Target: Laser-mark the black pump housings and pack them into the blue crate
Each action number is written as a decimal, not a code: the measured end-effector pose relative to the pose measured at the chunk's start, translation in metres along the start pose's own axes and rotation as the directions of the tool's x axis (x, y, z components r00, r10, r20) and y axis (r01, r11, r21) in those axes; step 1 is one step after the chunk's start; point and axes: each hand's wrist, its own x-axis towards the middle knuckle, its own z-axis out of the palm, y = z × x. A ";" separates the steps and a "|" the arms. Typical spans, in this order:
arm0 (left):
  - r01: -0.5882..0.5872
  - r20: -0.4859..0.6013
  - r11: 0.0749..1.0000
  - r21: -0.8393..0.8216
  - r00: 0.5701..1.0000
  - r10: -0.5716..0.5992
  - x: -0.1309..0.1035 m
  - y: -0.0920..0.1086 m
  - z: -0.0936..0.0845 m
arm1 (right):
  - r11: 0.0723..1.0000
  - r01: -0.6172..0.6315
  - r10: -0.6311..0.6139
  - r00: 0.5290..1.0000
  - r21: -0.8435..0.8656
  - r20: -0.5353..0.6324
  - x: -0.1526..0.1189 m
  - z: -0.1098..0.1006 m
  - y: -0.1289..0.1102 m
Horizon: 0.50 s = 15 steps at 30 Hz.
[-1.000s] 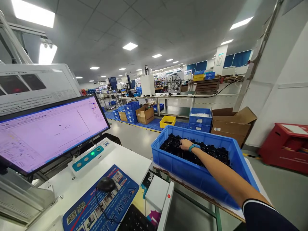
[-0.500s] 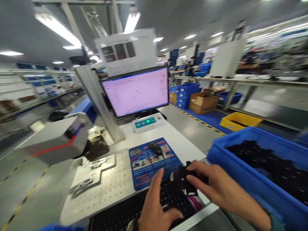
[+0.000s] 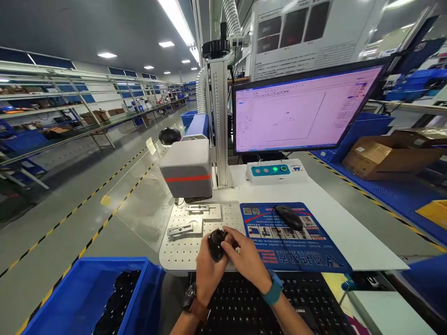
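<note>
A small round black part point(image 3: 216, 244) is held between both hands, over the front edge of the perforated plate point(image 3: 181, 253). My left hand point(image 3: 206, 270) wraps round it from the left and below, with a watch on that wrist. The fingers of my right hand point(image 3: 244, 256) pinch its right side; a teal band is on this wrist. Just behind the part, two metal fixtures point(image 3: 197, 226) lie on the plate, beneath the grey machine head point(image 3: 190, 170) with a red stripe.
A blue bin point(image 3: 87, 263) with black parts stands at lower left. Right of the plate lie a blue mat point(image 3: 258, 232) and mouse point(image 3: 288, 217). The keyboard point(image 3: 240, 302) is below my forearms. Behind stand a monitor point(image 3: 289, 116) and a button panel point(image 3: 270, 170).
The view has swung left. My hands have moved from above the keyboard near the right-hand bin to the perforated plate. My left hand, open before, now holds the black part too.
</note>
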 end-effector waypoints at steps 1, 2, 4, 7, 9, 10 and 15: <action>0.010 -0.031 1.000 0.015 0.999 -0.010 0.006 -0.004 0.001 | 1.000 0.002 -0.002 0.999 0.001 -0.051 -0.001 0.007 0.006; 0.022 -0.067 0.999 0.034 0.998 -0.020 0.010 -0.008 0.003 | 1.000 -0.001 0.001 0.996 -0.009 -0.087 -0.002 0.014 0.012; 0.034 -0.128 0.995 0.094 0.991 -0.022 0.014 -0.013 0.007 | 0.999 -0.011 0.008 0.996 -0.038 -0.091 -0.006 0.024 0.023; -0.036 -0.112 0.964 0.265 0.991 0.068 0.012 -0.021 0.004 | 0.999 -0.034 0.035 0.999 -0.034 0.035 -0.009 0.033 0.033; -0.133 -0.007 0.921 0.365 0.989 0.145 0.010 -0.026 -0.008 | 0.997 -0.064 0.067 0.993 -0.033 0.099 -0.007 0.035 0.037; -0.179 0.058 0.905 0.387 0.984 0.170 0.012 -0.029 -0.015 | 0.996 -0.077 0.081 0.990 -0.040 0.119 -0.004 0.036 0.038; -0.302 0.187 0.872 0.384 0.951 0.247 0.040 -0.043 -0.044 | 0.992 -0.056 0.066 0.994 -0.114 0.086 0.015 0.046 0.043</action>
